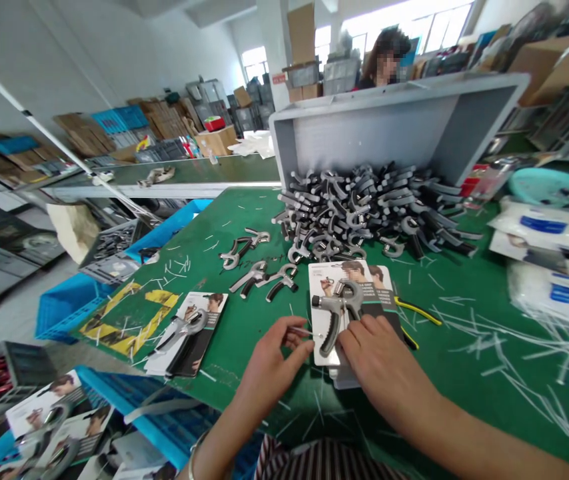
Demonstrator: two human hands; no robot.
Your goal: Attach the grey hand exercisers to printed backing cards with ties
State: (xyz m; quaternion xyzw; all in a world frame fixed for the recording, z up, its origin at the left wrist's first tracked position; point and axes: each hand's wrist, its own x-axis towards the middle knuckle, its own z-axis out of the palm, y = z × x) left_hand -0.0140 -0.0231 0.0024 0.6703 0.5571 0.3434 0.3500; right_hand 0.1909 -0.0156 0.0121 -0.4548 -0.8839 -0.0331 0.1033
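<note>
A grey and black hand grip strengthener (337,313) lies on a printed backing card (322,353), on top of a small stack of such cards. My right hand (382,357) presses down over its right handle, fingers curled on it and the card. At the card's left edge my left hand (279,353) pinches a thin whitish strip, which looks like a cable tie (302,331). Yellow-handled pliers (422,310) lie partly beneath the cards on the right. To the left, another carded grip strengthener (184,330) lies on more cards.
A tipped grey crate (359,133) spills a heap of grip strengtheners (349,213) onto the green table (244,207). White cable ties (504,360) litter the right side, near plastic packs (544,227). Blue crates (129,407) stand below the left edge. A person (387,57) is behind the crate.
</note>
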